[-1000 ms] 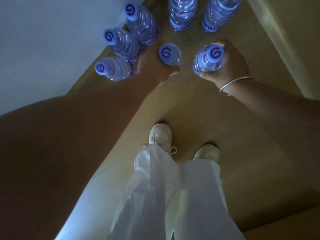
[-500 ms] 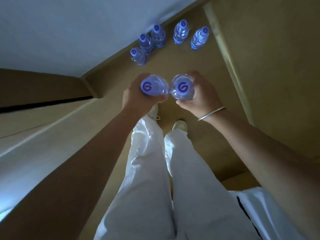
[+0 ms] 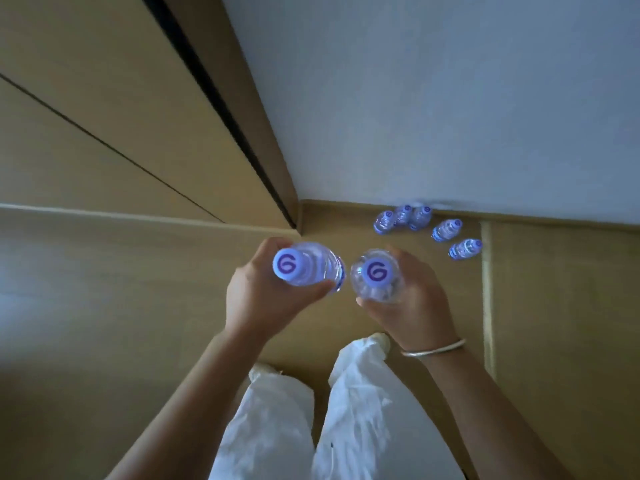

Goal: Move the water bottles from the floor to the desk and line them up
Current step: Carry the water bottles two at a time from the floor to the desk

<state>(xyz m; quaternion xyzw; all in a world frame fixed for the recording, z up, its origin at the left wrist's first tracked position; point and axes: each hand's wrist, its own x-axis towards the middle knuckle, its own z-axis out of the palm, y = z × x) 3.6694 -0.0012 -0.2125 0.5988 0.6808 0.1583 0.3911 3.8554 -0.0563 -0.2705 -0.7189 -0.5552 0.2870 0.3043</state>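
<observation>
Head view, looking down. Left hand [image 3: 263, 299] gripping bottle [image 3: 308, 266], fingers curled round body, cap toward camera, slightly tilted. Right hand [image 3: 412, 306] gripping second bottle [image 3: 377, 275], fingers wrapped likewise. Both bottles held above floor [image 3: 554, 341], near each other, not touching. Five bottles [image 3: 446, 229] standing on floor at 1 o'clock, clustered by wall [image 3: 450, 98]. Bangle [image 3: 433, 349] on right wrist. White trousers [image 3: 346, 427] at 6 o'clock.
</observation>
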